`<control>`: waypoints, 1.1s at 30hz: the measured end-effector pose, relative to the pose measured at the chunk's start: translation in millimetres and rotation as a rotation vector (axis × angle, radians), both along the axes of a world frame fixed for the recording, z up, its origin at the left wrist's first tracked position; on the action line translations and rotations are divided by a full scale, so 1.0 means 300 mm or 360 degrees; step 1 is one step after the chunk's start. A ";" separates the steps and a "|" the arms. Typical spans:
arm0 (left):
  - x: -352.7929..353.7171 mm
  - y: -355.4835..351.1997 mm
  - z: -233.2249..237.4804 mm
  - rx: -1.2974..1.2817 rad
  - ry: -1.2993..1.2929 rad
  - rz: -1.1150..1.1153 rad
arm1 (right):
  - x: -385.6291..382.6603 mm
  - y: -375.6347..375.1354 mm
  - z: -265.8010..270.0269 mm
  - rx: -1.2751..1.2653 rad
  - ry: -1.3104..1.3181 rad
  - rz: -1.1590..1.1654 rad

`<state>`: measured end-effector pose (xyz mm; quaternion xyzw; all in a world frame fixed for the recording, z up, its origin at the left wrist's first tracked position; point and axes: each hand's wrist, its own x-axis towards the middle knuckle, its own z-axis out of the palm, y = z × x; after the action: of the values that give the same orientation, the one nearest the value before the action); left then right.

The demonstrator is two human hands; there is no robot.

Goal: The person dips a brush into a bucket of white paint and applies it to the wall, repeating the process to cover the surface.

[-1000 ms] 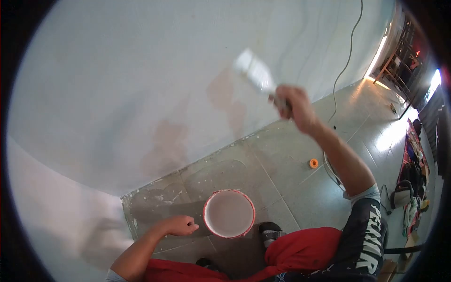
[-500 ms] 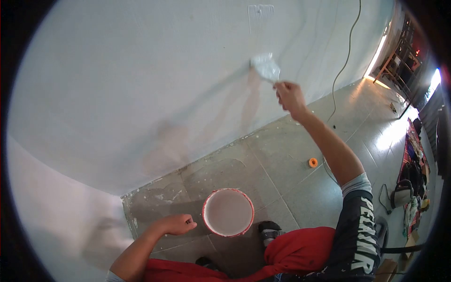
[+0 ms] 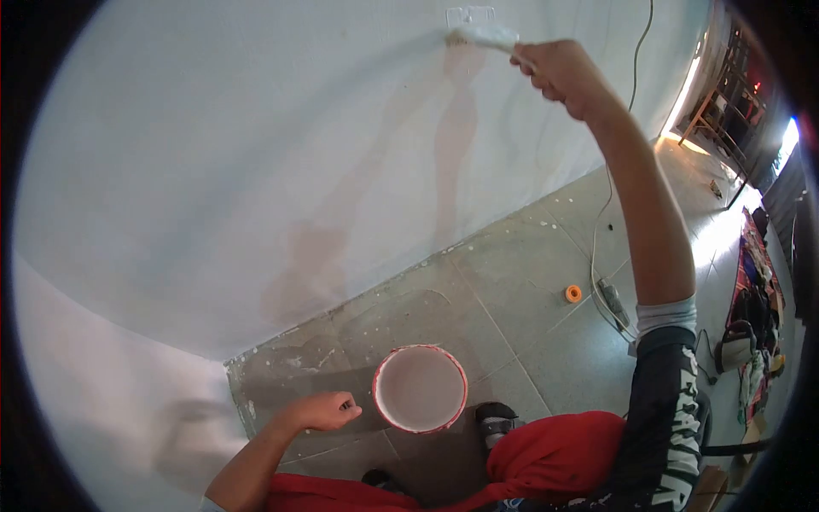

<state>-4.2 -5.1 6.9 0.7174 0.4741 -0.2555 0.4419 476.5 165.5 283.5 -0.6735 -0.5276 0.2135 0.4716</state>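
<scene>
My right hand [image 3: 563, 75] is closed around the handle of a wide paintbrush [image 3: 488, 39]. Its bristles meet the pale wall [image 3: 256, 128] just below a white outlined wall plate [image 3: 470, 15]. On the floor between my feet and the wall stands a bucket [image 3: 421, 389] with a red-stained rim, with pale paint inside. Just left of the bucket, apart from it, my left hand [image 3: 331, 410] is curled into a fist. A dark gap shows between its fingers, and whatever may be in it is hidden.
A cable [image 3: 636, 64] hangs down the wall and runs over the tiles to a dark power strip [image 3: 611, 299]. Near it lies an orange roll [image 3: 573, 294]. A pile of cloths and items [image 3: 755, 299] lies at the right. Paint specks dot the floor along the wall.
My right hand has carried the paintbrush up the wall, from mid-height to just beneath the wall plate. The left hand stays beside the bucket.
</scene>
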 end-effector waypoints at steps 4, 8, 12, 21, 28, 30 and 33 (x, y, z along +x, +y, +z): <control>0.002 -0.004 0.007 0.0059 -0.0031 -0.0074 | -0.038 -0.047 0.100 0.0270 0.0082 0.0082; -0.004 -0.005 -0.001 0.0014 -0.0017 -0.0024 | -0.114 -0.108 0.151 0.0207 0.0191 -0.0140; 0.008 -0.006 0.032 -0.0016 -0.0026 0.0026 | -0.107 -0.098 0.108 0.0332 0.0355 -0.0086; -0.019 0.010 0.012 -0.0034 -0.0029 0.0045 | -0.045 -0.049 -0.355 0.0267 0.0847 0.0030; -0.010 0.018 -0.020 -0.0064 -0.0003 -0.0009 | 0.001 -0.138 -0.877 -0.0338 0.0775 -0.0068; -0.017 0.023 -0.022 -0.0045 -0.0018 -0.0046 | -0.009 -0.150 -0.934 -0.0569 0.0686 -0.0081; -0.008 0.022 -0.007 -0.0076 -0.0027 -0.0041 | -0.007 -0.123 -0.930 -0.0703 0.0615 -0.0071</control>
<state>-6.5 1.4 4.9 0.7148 0.4551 -0.2663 0.4594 474.3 128.6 4.6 -0.7181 -0.3540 0.4370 0.4100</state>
